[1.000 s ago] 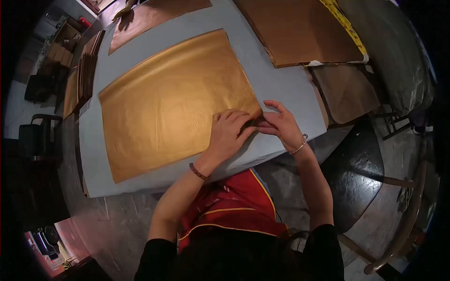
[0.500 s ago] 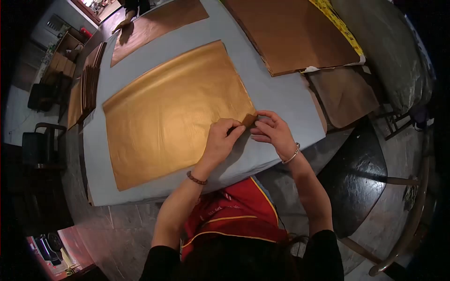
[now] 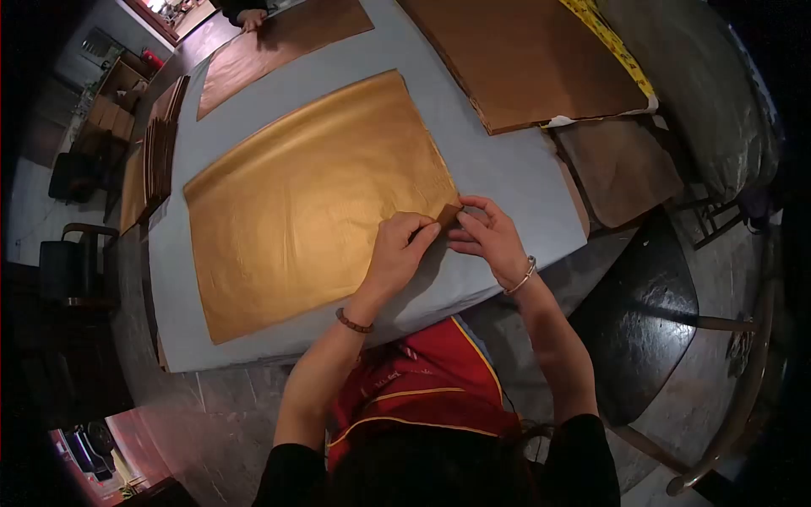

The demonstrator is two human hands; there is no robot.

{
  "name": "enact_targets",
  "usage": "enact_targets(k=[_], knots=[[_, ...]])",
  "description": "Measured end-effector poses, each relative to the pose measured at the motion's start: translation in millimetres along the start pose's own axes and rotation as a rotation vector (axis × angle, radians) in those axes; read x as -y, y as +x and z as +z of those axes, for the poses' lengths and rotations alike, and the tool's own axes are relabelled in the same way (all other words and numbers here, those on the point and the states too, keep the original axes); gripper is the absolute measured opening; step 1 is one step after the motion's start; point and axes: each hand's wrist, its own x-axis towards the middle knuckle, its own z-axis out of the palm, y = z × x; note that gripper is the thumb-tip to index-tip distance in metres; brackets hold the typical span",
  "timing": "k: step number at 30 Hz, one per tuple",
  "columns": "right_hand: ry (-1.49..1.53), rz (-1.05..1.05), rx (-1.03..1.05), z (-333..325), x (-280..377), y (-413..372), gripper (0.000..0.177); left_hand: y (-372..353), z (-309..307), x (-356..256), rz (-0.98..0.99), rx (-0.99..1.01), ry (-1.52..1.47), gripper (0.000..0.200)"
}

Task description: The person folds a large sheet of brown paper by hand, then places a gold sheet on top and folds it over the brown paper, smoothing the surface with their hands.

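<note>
We found left hand and right hand pinching a glossy rectangular gold sheet; white lettering on the red cloth apron was illegible.

Your gold sheet, brown at its folded corner, pale blue-grey table cover, your red apron trimmed in yellow, your black sleeves, brown stack edged with dark-marked yellow tape.

Black armchair, glossy chair; red extinguisher
</note>
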Motion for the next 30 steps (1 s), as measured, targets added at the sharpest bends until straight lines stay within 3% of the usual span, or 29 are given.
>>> enact_targets(k=[20, 24, 27, 30], knots=[[-0.011, -0.002, -0.003, -0.6, 1.4, 0.6, 0.034, 2.3, -13.0, 2.8, 0.104, 0.189, 0.027, 0.016], [0.055, 0.007, -0.019, -2.0, 0.9, 0.7, 0.039, 3.4, -8.4, 1.6, 0.158, 0.082, -0.027, 0.015], [0.096, 0.044, -0.008, -1.1, 10.7, -5.8, 0.043, 2.2, -9.8, 1.7, 0.139, 0.079, -0.021, 0.015], [0.002, -0.003, 0.040, -11.6, 5.2, -7.4, 0.048, 1.4, -14.4, 0.4, -0.017, 0.169, -0.024, 0.016]])
